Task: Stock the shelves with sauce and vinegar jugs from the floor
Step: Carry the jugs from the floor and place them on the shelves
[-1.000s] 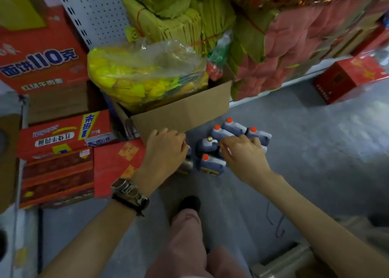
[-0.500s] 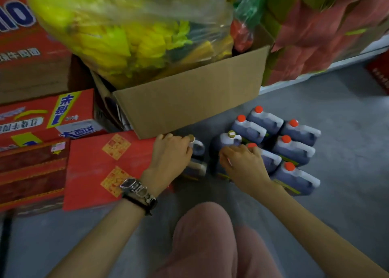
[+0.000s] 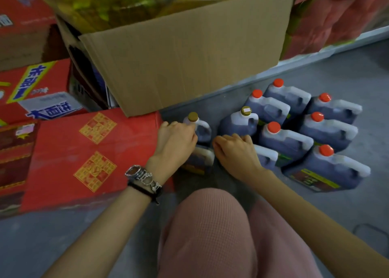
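Grey shop floor point(image 3: 347, 204), centre right of frame: dark sauce jugs point(image 3: 284, 141) with red caps stand clustered below an open cardboard box point(image 3: 189, 52). At frame centre, the left grip point(image 3: 176, 143) curls its fingers around a gold-capped jug point(image 3: 202, 130). Just beside it, the right grip point(image 3: 235, 153) closes over the top of a neighbouring jug point(image 3: 266, 157).

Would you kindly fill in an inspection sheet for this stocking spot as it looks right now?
Surface: grey floor.
Job's things: six red-capped jugs clustered on the floor, two gold-capped jugs at their left; others partly hidden under the hands.
Clutter: open cardboard box, red cartons at left.
Grips: left hand and right hand lie on jugs; finger hold hidden.
Cables: nothing seen.
Surroundings: shelf base and red packs behind.
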